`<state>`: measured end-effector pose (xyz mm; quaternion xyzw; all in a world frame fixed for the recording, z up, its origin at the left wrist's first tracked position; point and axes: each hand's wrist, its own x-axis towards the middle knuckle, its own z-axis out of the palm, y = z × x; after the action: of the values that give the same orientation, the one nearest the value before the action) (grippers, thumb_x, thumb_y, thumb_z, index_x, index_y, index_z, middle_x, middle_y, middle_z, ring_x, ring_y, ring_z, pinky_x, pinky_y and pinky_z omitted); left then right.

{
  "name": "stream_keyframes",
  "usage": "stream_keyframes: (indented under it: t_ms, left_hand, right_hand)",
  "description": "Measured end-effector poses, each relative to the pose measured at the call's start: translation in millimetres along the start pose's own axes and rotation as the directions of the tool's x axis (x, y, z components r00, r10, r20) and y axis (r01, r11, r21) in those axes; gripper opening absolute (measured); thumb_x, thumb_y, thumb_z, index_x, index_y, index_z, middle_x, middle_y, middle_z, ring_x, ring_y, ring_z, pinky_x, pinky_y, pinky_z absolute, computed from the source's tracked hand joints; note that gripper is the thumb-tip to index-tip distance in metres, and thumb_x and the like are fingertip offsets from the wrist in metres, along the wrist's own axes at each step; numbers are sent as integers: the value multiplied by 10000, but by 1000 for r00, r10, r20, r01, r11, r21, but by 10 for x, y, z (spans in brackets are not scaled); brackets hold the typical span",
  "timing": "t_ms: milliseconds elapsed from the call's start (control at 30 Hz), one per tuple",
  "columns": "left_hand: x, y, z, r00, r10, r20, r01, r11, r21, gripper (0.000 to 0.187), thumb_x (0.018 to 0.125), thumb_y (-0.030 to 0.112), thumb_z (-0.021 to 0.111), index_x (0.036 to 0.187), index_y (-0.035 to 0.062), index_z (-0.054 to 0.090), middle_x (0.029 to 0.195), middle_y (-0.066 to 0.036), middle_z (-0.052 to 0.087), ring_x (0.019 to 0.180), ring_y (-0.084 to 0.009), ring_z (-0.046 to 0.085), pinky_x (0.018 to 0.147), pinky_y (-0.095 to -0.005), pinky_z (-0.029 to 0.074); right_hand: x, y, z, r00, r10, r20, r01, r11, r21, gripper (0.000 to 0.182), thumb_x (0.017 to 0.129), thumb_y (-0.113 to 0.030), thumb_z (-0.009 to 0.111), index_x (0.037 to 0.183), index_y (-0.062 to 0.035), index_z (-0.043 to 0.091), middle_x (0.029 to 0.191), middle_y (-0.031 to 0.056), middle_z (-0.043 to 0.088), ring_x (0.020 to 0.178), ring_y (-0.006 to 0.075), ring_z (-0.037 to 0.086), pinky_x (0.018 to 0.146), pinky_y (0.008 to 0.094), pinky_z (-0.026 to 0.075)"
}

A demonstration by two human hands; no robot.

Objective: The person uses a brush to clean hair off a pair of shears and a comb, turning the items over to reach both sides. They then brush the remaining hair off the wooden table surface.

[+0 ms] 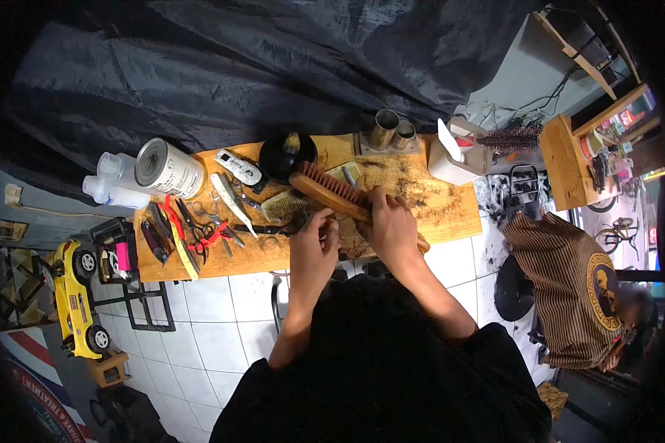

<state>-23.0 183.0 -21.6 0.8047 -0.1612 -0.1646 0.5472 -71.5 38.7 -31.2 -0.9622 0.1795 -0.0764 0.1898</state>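
Observation:
A wooden brush (332, 193) with reddish-brown bristles is gripped in my right hand (391, 230), bristles facing up and away. Its near end shows past the wrist. Close to the brush, my left hand (314, 244) has its fingers curled together; anything inside them is hidden. Just beyond that hand, a pale comb (285, 204) lies on the wooden table (451, 214). A straight razor (230, 198) with a white handle, a white hair clipper (241, 169) and a round black bowl (275, 159) lie further left. Dark hair clippings are scattered over the table.
Several scissors (201, 230), some red-handled, crowd the table's left end beside a large can (171, 170) and clear plastic bottles (118, 181). Metal cups (384, 129) and a white container (457, 159) stand at the back right. A person under a striped cape (561, 284) sits right.

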Motion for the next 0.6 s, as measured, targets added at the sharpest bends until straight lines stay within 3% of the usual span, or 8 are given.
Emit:
stream_keyframes:
  t_ms: [67,200,400,467,500,533,567,600]
  left_hand:
    - [-1,-42,-3,1000,-5,21,5,1000,18,271,910,103,544,1137,-45,549,905,-182,656,721,-207,676,616,-300,532]
    - [-1,-31,-2,997,-44,59,40,997,68,318,924,155,553,1182,-31,542,983,-176,656,727,-170,671,631,-283,520]
    - [18,-63,-17,992,117,41,-121,986,114,340,938,198,543,1203,-16,531,956,-129,660,781,-178,654,678,-310,507]
    - [80,-46,64,989,132,65,-135,990,48,348,945,214,534,1222,4,523,933,-119,660,768,-186,652,689,-318,508]
    - [137,-80,175,995,36,95,-4,947,-321,366,959,262,496,1245,34,509,971,-111,650,811,-188,647,713,-320,510]
    - [175,-141,243,986,-44,159,136,758,-637,386,973,309,458,1268,63,494,1010,-102,640,855,-191,641,736,-323,512]
    - [208,-245,262,986,-40,160,134,760,-636,386,973,309,458,1268,63,494,1010,-102,640,855,-191,641,736,-323,512]
    - [252,-268,254,902,146,407,352,299,-887,411,978,352,414,1283,82,477,1064,-97,617,910,-199,621,777,-339,515]
  right_hand:
    - [63,-107,-83,984,122,132,-117,992,-45,592,683,-180,753,1139,25,436,727,230,628,749,424,617,707,452,508]
    - [161,-67,13,969,112,221,-66,977,-203,644,736,-230,732,1197,73,400,793,228,646,759,384,653,645,407,540]
    - [209,31,-258,979,89,185,-94,995,17,543,672,-198,747,1071,53,479,701,258,613,715,411,627,649,450,508]
    - [246,23,-437,991,-50,120,13,957,289,456,655,-166,731,992,52,515,732,258,614,735,421,614,650,435,489]
    - [272,29,-459,992,-113,57,79,901,426,388,656,-147,716,936,49,533,766,230,619,726,372,630,640,409,471]
    - [265,-19,-505,993,-109,54,76,901,427,388,656,-147,716,936,49,533,766,230,619,726,372,630,640,409,471]
    - [265,-102,-569,994,-92,58,50,862,505,383,659,-145,716,935,49,534,774,216,612,734,329,633,645,394,468]
    - [269,-158,-603,995,-77,62,27,815,578,379,662,-143,716,935,48,536,781,203,606,742,286,635,651,378,465]
